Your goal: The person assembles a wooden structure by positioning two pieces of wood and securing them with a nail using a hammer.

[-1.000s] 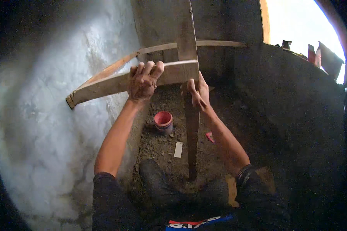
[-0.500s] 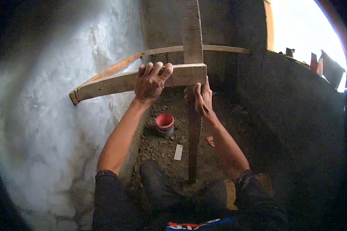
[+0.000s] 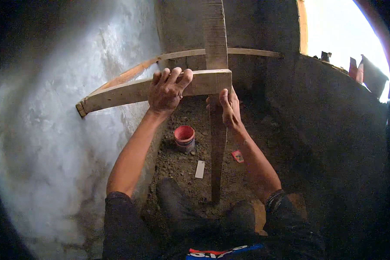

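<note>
A pale wooden crosspiece [image 3: 130, 93] runs level from the left wall to an upright wooden post [image 3: 216, 34], its right end lying across the post's near face. My left hand [image 3: 166, 93] is closed on the crosspiece, its fingers hooked over the top edge. Just under the crosspiece's right end, my right hand [image 3: 232, 110] is wrapped round the post, thumb on the near side touching the crosspiece's lower edge. Some of its fingers are hidden behind the wood. The post's lower end stands on the dirt floor between my legs.
On the rubble-strewn floor [image 3: 188, 173] are a red-rimmed bucket [image 3: 184, 139], a white flat rectangular piece [image 3: 199, 169] and a red packet [image 3: 237, 156]. Farther back, another wooden strip [image 3: 251, 52] runs along the walls. A bright opening [image 3: 333, 30] is at upper right.
Both hands keep their hold on the wood. The whole view has shifted very slightly, with the crosspiece appearing a little higher and farther left.
</note>
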Demonstrator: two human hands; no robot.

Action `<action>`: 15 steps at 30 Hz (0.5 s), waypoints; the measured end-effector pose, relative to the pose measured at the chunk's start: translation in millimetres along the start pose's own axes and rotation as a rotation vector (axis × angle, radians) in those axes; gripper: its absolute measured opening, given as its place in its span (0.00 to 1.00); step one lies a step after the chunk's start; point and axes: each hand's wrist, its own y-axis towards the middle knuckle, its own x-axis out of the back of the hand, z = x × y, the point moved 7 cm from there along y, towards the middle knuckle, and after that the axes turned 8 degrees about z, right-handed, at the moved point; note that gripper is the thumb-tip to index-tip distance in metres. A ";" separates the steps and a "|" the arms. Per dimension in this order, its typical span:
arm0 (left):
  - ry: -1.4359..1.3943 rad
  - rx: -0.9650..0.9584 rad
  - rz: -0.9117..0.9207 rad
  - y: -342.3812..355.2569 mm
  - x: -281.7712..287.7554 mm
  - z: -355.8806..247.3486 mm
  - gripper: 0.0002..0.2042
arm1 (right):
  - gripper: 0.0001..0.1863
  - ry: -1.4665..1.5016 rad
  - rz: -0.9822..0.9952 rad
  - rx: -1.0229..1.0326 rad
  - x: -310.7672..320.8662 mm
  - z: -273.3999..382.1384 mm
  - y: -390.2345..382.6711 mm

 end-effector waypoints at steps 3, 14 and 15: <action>0.036 -0.009 0.000 -3.0 3.2 3.5 0.16 | 0.30 0.016 -0.004 -0.008 -9.5 12.1 -2.7; 0.089 0.102 -0.064 -21.8 2.1 15.4 0.18 | 0.31 -0.051 -0.067 0.058 -4.8 26.3 -7.1; 0.125 0.170 -0.059 -31.3 3.7 26.8 0.19 | 0.31 -0.061 -0.069 0.055 -1.4 24.7 -6.8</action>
